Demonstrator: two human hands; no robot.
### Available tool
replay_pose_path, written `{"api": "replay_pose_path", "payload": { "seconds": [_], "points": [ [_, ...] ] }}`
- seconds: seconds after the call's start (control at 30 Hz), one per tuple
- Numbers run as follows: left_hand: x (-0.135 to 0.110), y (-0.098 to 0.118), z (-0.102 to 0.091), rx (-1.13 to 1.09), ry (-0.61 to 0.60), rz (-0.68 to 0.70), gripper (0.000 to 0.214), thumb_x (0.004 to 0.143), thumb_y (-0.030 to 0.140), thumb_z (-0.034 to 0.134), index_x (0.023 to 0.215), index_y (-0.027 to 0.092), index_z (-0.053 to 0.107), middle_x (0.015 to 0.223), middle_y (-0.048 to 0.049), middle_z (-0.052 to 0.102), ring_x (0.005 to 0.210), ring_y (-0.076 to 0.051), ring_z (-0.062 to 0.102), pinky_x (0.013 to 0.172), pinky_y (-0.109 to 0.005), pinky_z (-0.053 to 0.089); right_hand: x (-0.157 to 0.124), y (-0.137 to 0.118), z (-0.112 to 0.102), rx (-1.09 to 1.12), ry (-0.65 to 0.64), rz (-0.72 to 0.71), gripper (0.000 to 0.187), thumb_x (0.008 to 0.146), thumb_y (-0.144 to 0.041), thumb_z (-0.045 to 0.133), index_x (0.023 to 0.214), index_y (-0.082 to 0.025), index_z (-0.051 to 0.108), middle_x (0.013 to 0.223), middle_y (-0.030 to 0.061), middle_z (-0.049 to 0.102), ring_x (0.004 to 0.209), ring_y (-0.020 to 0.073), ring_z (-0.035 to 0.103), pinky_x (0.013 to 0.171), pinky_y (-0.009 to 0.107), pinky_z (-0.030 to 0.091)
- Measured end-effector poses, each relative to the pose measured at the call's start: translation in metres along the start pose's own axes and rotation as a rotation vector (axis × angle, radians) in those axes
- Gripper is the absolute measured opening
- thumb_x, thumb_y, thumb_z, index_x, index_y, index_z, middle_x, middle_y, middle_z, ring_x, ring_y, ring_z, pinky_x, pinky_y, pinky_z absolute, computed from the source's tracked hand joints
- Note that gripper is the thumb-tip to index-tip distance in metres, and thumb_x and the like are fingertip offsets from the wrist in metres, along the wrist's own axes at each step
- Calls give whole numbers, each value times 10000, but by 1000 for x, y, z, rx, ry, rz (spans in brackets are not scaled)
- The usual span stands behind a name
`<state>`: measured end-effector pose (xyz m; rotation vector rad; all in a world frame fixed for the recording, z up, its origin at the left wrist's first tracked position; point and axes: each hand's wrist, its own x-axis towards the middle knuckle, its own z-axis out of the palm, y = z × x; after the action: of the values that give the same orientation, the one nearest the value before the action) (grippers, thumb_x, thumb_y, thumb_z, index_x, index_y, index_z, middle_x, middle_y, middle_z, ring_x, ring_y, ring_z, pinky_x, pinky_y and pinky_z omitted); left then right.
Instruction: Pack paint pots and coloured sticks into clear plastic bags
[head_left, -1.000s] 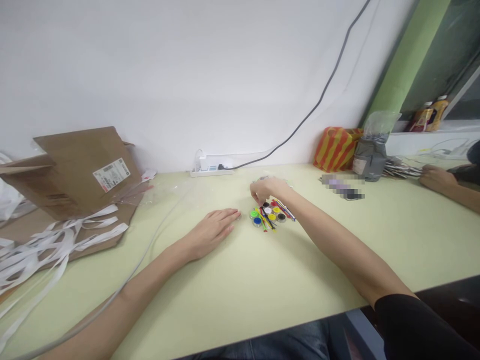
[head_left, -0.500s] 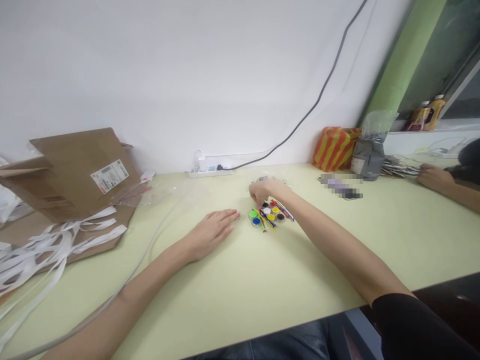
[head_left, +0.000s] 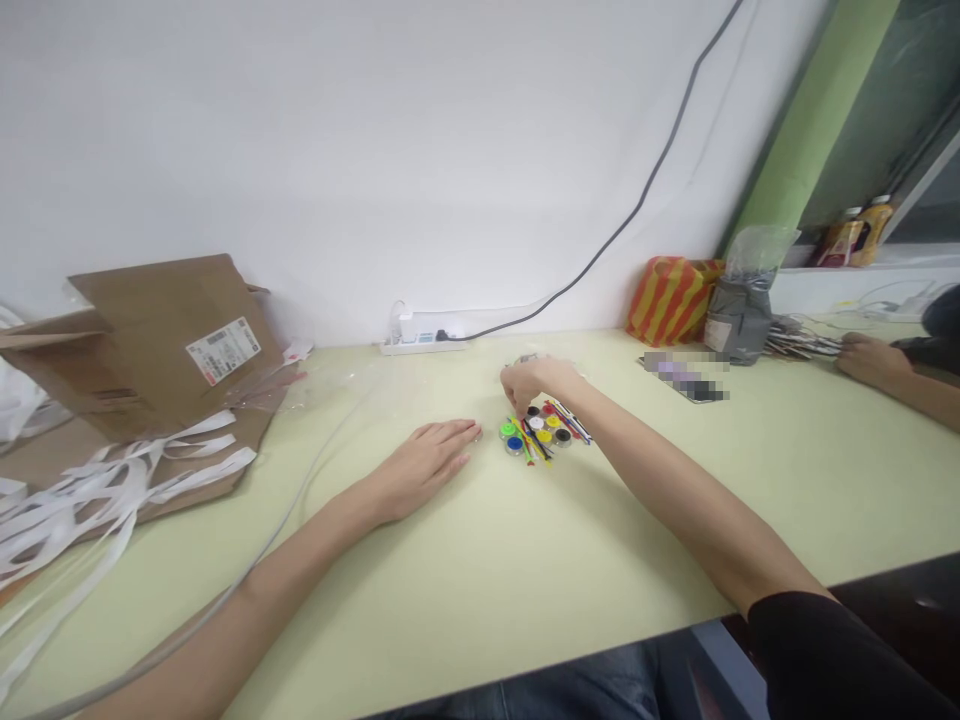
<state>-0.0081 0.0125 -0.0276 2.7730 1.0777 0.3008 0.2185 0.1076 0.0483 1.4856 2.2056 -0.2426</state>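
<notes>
A cluster of small round pots (head_left: pixel 534 432) in green, blue, yellow, white, red and black lies on the pale green table (head_left: pixel 480 560), with thin coloured sticks or brushes (head_left: pixel 564 421) across it. My right hand (head_left: pixel 536 380) hovers over the cluster's far edge, fingertips bent down and close together near the dark pot. Whether the fingers pinch something is hidden. My left hand (head_left: pixel 427 462) rests flat on the table, fingers spread slightly and empty, just left of the green pot.
Flattened cardboard (head_left: pixel 150 350) and white strips (head_left: pixel 97 500) lie at left. A power strip (head_left: pixel 420 343) stands against the wall. At right are a striped bag (head_left: pixel 671 300), a grey bag (head_left: pixel 739 322), a blurred object (head_left: pixel 686 380) and a co-worker's hand (head_left: pixel 870 357).
My right hand shifts only slightly above the pots. My left hand stays flat in place. The co-worker's hand has moved a little.
</notes>
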Motion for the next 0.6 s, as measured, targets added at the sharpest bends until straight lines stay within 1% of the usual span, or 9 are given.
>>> {"api": "replay_pose_path", "payload": {
  "seconds": [0.23,0.43,0.6],
  "points": [
    [0,2,-2,-10,6,-3,532,1066,467,254,1532,259,406,1569,-55,429,1438,-238,381,1205,-421,296,6,4,2,7,2,-66,417,630,-346,857,988,-153,764,1061,94,749,957,266,689,694,290,501],
    [-1,2,-2,-14,9,9,532,1065,469,252,1527,261,413,1566,-60,433,1435,-240,387,1204,-421,297,8,7,4,22,28,-48,387,638,-304,845,990,-162,765,1059,88,747,945,262,682,699,306,495],
    [0,4,-3,-19,6,-18,547,1062,484,246,1526,250,416,1567,-64,430,1436,-244,385,1201,-413,301,10,11,3,19,44,-57,354,655,-301,826,977,-166,768,1043,88,743,948,257,672,708,303,484]
  ]
}}
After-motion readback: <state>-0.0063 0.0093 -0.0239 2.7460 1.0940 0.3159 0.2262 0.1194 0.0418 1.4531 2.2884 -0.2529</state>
